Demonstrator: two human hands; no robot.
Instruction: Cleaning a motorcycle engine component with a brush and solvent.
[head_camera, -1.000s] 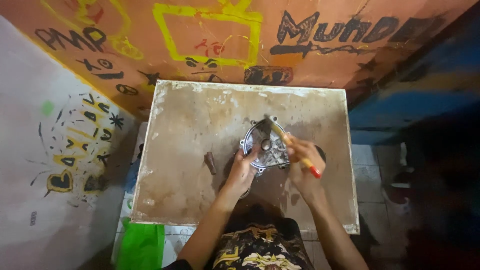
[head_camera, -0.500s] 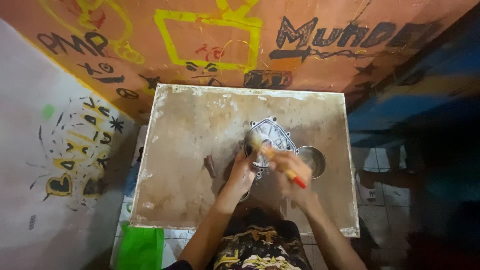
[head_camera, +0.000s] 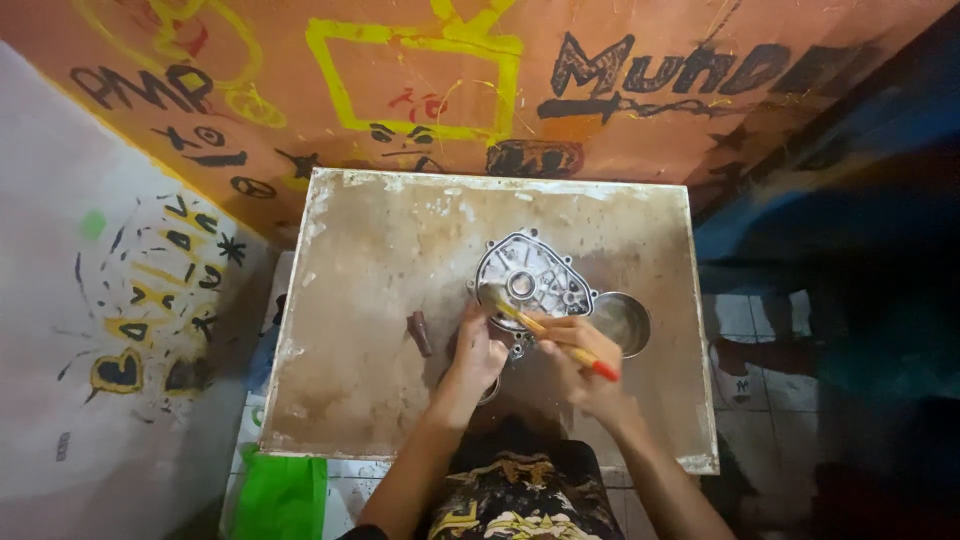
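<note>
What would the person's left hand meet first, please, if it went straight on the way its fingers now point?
The left hand points up the table toward the wall, and its fingers already look to rest at the near edge of the grey cast-metal engine cover. Going on, it would likely press straight into that cover; depth from above is unclear.

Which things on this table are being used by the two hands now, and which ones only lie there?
In use:
- metal engine cover, steadied by the left hand
- brush with yellow handle and red end, held in the right hand

Lying about:
- round metal bowl, right of the cover
- small dark brown piece on the table
- green bag beside the table
</note>
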